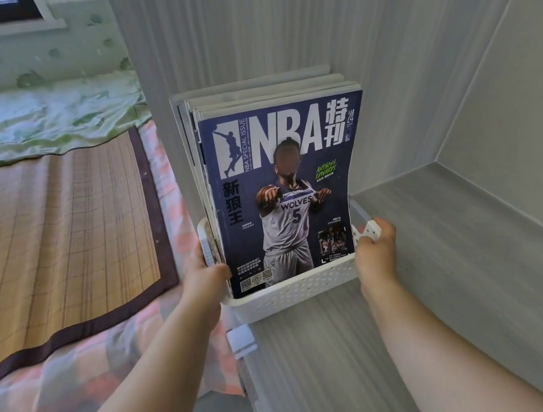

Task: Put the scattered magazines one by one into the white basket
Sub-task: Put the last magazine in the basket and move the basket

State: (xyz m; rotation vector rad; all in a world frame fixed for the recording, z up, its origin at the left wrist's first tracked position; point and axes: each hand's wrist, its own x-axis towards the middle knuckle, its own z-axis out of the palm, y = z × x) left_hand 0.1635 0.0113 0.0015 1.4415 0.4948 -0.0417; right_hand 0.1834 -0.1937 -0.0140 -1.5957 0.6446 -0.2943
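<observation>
Grey panelled walls (274,25) beside a bed (42,236).

Head camera looks down, close above the white basket (295,293)

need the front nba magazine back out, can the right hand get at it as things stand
Probably yes: the right hand grips the white basket's right rim beside the NBA magazine, whose front and right edge stand uncovered. It must let go first.

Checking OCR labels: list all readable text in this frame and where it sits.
All on the front magazine cover:
"NBA"
"特刊"
"NBA SPECIAL ISSUE", vertical
"'24"
"新狼王"
"ANTHONY EDWARDS", green
"WOLVES", on the pictured jersey
"5", same jersey
Fine print, QR captions: too small.
white basket: none.
</observation>
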